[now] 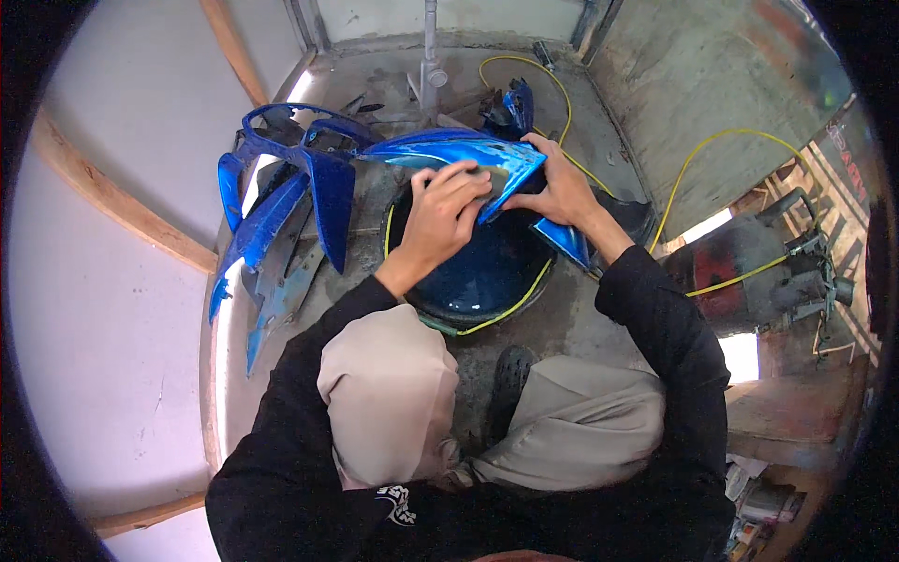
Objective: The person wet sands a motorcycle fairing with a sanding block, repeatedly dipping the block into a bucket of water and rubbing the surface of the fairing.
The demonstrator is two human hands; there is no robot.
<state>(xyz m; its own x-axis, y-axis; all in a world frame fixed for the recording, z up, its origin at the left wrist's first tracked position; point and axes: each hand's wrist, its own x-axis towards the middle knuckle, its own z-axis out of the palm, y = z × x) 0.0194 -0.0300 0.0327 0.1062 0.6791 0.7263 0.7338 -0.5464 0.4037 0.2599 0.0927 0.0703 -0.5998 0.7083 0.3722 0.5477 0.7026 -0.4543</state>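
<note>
A long, glossy blue motorcycle fairing panel (440, 148) lies across the far side of a round dark tub (398, 245) holding dark liquid. With my right hand (560, 190) I grip the panel's wide right end, thumb beneath and fingers over the upper edge. My left hand (444, 214) is bent over a small grey-brown pad (497, 184), pressed flat against the panel's face. Part of the pad is hidden under my fingers. Below my right hand, another blue piece (565, 242) rests at the tub's right rim.
More blue fairing parts (328, 192) lean in a cluster at the left, by the white wall (122, 309). Behind the tub stands a grey pipe (431, 70). A yellow hose (660, 225) runs right to a dark red-and-black machine (740, 276). Another blue part (517, 105) lies beyond the panel.
</note>
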